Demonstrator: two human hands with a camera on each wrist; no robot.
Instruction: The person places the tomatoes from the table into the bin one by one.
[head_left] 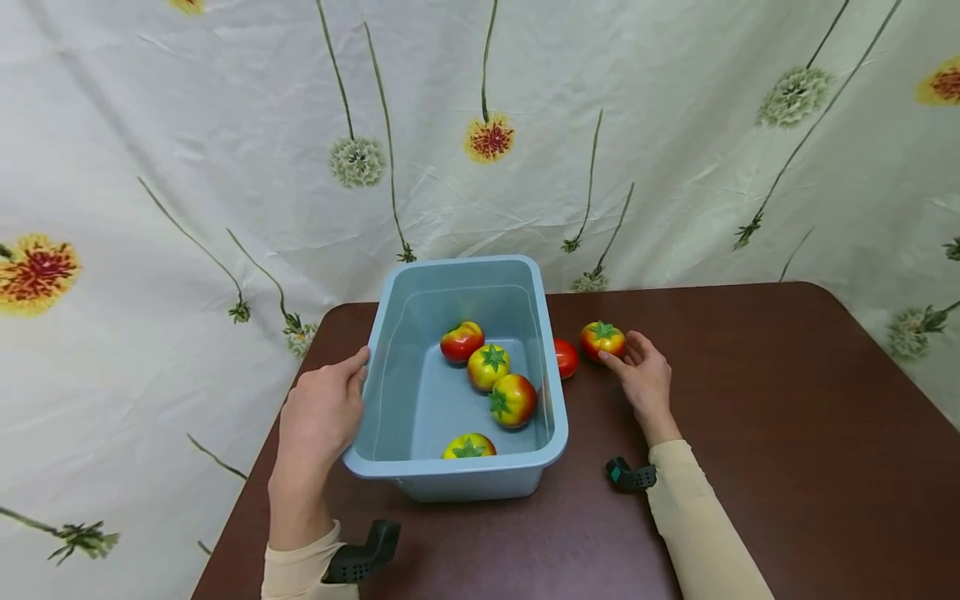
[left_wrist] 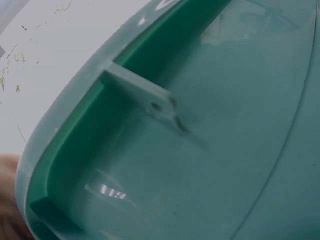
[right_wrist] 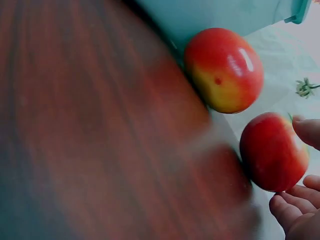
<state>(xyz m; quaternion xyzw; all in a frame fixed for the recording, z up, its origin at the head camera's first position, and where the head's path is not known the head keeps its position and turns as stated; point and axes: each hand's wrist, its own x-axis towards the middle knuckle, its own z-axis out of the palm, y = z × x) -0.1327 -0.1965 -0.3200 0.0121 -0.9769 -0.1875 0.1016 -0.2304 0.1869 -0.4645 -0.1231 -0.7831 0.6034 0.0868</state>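
A light blue plastic tub [head_left: 397, 367] stands on the table, with several red-and-yellow tomatoes inside, among them one tomato [head_left: 514, 400] at its right wall. My left hand [head_left: 318, 417] grips the tub's left rim; its fingertips are hidden there. In the left wrist view, the rim's ribbed underside and outer wall [left_wrist: 215, 150] fill most of the picture. Right of the tub, my right hand [head_left: 643, 379] is at a tomato [head_left: 602, 337] with a green leafy top. Its thumb touches that tomato's near side, fingers spread beside it. Another red tomato [right_wrist: 225, 70] lies against the tub.
The dark brown table [head_left: 780, 400] extends to the right and in front of the tub. A white cloth [head_left: 247, 117] printed with flowers hangs behind the table's back edge. Each wrist carries a black camera mount [head_left: 630, 477].
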